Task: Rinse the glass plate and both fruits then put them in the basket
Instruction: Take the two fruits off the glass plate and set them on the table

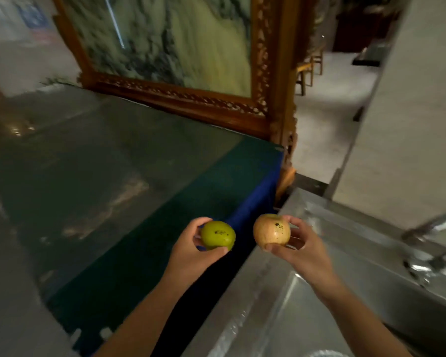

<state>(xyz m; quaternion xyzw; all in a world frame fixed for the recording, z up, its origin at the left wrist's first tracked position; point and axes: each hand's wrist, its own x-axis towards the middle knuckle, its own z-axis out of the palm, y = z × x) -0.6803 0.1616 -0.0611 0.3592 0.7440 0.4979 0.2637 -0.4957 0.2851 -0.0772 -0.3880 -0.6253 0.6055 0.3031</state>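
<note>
The left hand [191, 249] grasped a round green fruit [217, 235], thumb beneath it and fingers curled over its top and far side. The skin was smooth and matte, with a cluster of small dark specks on the upper face. The right hand [298, 247] grasped a round yellow-pink fruit [271, 231], thumb beneath and fingertips at its upper right; its skin was faintly streaked and carried a few dark specks near the top. The two fruits were held near each other, not touching, above the gap where the worktop's right edge met the sink's left rim.

The worktop [93, 163] had a dark, glossy, glass-like surface over a blue cloth [252, 194] that hung down its right side. The sink [281, 305] was brushed stainless steel with a flat rim and sloping walls. A curved chrome tap [433, 225] stood at its far right edge. A carved wooden frame [276, 81] holding a mottled green stone panel stood at the worktop's far edge. The view was motion-blurred.
</note>
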